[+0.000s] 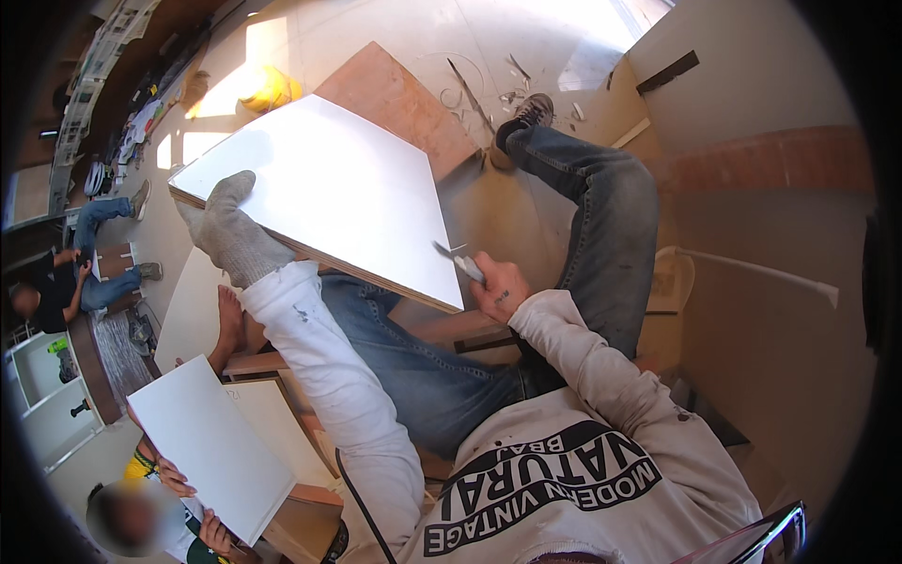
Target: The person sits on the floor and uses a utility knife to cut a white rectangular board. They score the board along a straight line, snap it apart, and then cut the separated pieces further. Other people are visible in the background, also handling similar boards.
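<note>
A white-faced board (324,193) with a layered wood edge lies tilted across my lap. My left hand (235,235), in a grey knit glove, is closed around its left edge, with the thumb on top of the white face. My bare right hand (501,288) is wrapped round the pale handle of a utility knife (469,267). The knife's blade is slightly blurred and lies close to the board's right edge; whether it touches is hard to tell. The fingers under the board are hidden.
A brown wood sheet (381,108) lies beyond the board, with a yellow helmet (270,88) beside it. Thin trimmings (512,94) litter the floor near my shoe. A co-worker at lower left holds another white panel (211,446); another person (61,282) sits farther left.
</note>
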{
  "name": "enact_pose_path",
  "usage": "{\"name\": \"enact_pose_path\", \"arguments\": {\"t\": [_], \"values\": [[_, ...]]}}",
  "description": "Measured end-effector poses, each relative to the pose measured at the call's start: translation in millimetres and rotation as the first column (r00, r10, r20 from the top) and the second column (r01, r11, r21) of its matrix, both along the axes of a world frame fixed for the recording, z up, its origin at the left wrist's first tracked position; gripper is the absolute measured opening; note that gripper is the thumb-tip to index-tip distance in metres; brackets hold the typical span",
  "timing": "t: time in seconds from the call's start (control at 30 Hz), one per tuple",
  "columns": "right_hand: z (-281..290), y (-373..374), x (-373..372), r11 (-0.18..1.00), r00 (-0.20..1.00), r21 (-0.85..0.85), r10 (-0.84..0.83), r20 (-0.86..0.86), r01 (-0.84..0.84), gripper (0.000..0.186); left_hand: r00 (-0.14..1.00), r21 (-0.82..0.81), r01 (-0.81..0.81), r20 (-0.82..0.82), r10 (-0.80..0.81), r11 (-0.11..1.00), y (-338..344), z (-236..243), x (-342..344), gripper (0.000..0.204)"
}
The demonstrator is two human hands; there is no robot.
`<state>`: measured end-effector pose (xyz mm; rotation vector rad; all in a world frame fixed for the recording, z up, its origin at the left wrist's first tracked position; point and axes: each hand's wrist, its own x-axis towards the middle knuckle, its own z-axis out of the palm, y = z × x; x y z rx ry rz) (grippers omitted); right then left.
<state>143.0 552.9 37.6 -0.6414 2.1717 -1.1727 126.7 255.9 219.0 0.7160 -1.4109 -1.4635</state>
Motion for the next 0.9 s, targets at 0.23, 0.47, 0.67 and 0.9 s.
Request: {"name": "enact_pose_path", "arguments": {"t": [0.23,0.47,0.67,0.9], "values": [[-6.3,1.6,1.1,0.999,0.999,-0.016,-0.033,0.003,0.033,0.015,1.000,0.034,-0.021,0.004,0.021,0.999,4.7,3.7,-4.5,0.088],[-23.0,-4.1,-10.8,0.933,0.920,-0.040,-0.346,0.183,0.358,0.024,0.996,0.058,-0.031,0.088,0.026,0.998,6.5,4.9,-6.7,0.079],[-18.2,-39.7,-28.4,0.787,0.488,-0.123,-0.243,0.838,0.604,0.032,0.999,-0.023,0.001,-0.042,-0.002,1.000,7.6,-0.5,-10.1,0.087],[-11.9,-78.2,-58.5,0.766,0.593,-0.132,-0.364,0.718,0.629,0.035,0.927,0.164,0.225,-0.340,-0.159,0.960,-20.8,-22.1,-30.9,0.048]]}}
